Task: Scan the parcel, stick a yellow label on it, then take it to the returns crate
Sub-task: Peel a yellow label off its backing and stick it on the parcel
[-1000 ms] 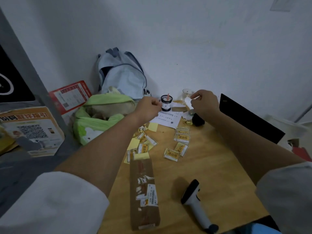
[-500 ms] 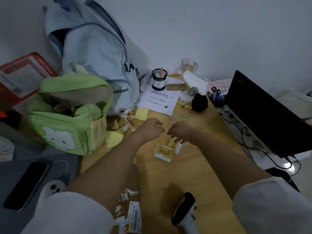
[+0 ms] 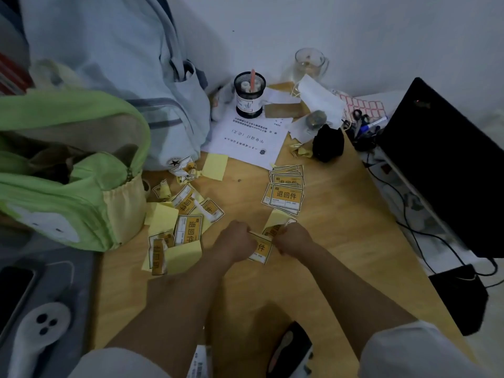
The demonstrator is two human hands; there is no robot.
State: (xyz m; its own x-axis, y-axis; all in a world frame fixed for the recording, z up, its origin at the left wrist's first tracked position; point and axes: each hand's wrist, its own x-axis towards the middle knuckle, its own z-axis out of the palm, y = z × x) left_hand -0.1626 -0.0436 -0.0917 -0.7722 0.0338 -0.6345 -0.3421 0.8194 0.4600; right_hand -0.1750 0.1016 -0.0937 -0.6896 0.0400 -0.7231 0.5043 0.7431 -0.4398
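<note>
Both hands meet over the middle of the wooden table (image 3: pixel 341 241). My left hand (image 3: pixel 236 245) and my right hand (image 3: pixel 293 238) each pinch one yellow label (image 3: pixel 261 248) between them, just above the tabletop. A neat stack of yellow labels (image 3: pixel 285 196) lies beyond my hands. Peeled backings and crumpled labels (image 3: pixel 185 214) are scattered to the left. The black and white scanner (image 3: pixel 289 350) lies at the near edge between my arms. Only a white-labelled corner of the parcel (image 3: pixel 200 362) shows at the bottom edge.
A green backpack (image 3: pixel 68 186) and a pale blue backpack (image 3: pixel 122 77) fill the left side. A pen cup (image 3: pixel 248 95), a printed sheet (image 3: pixel 248 137), a glass mug (image 3: pixel 311 64) and a black pouch (image 3: pixel 327 143) stand at the back. A black monitor (image 3: pixel 450 165) is on the right.
My hands came back from the far end of the table to the label pile and took hold of one yellow label. The view tilted down and closer.
</note>
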